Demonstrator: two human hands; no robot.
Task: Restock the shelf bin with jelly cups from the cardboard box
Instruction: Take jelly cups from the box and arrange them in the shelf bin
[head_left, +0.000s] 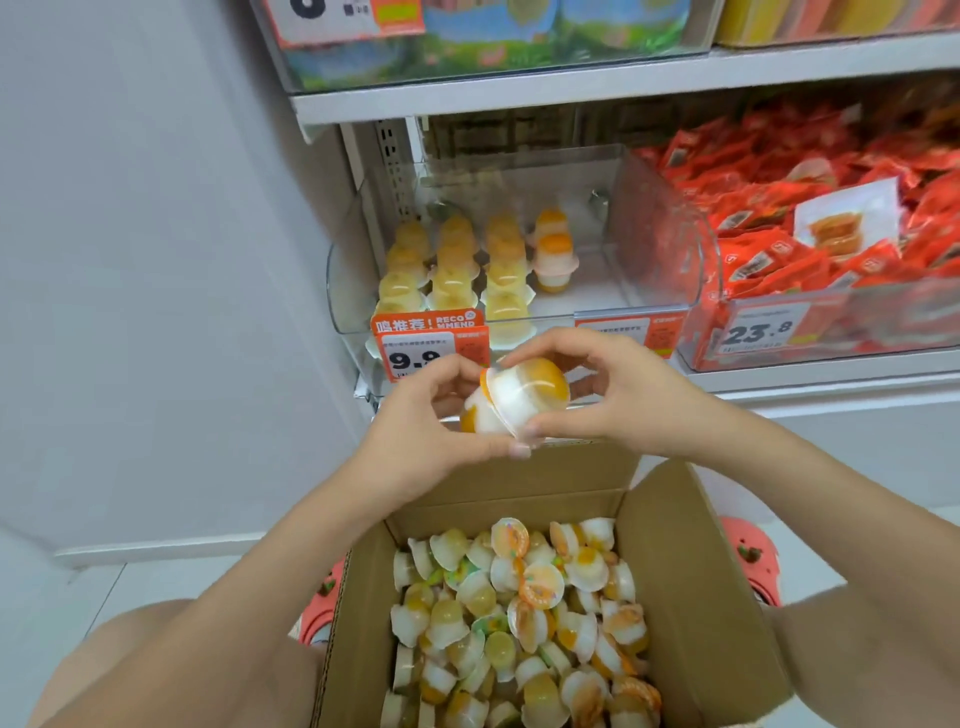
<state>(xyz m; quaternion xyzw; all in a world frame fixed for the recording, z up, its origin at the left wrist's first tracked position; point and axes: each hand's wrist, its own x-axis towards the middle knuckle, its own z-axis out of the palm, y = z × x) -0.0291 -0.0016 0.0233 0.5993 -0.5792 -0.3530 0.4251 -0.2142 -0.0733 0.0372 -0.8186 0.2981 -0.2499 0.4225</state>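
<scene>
Left hand (431, 415) and right hand (597, 400) are together pinching two domed, glossy plastic jelly cups (514, 397) above the cardboard box (691, 597).

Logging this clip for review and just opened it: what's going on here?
A person is restocking a clear shelf bin with jelly cups. Both hands, left and right, hold two orange-and-white jelly cups fitted together, above an open cardboard box still full of loose cups. The bin already has three rows of yellow cups and a short orange row, with room left on its right side. Red snack packets fill the neighbouring bin.
</scene>
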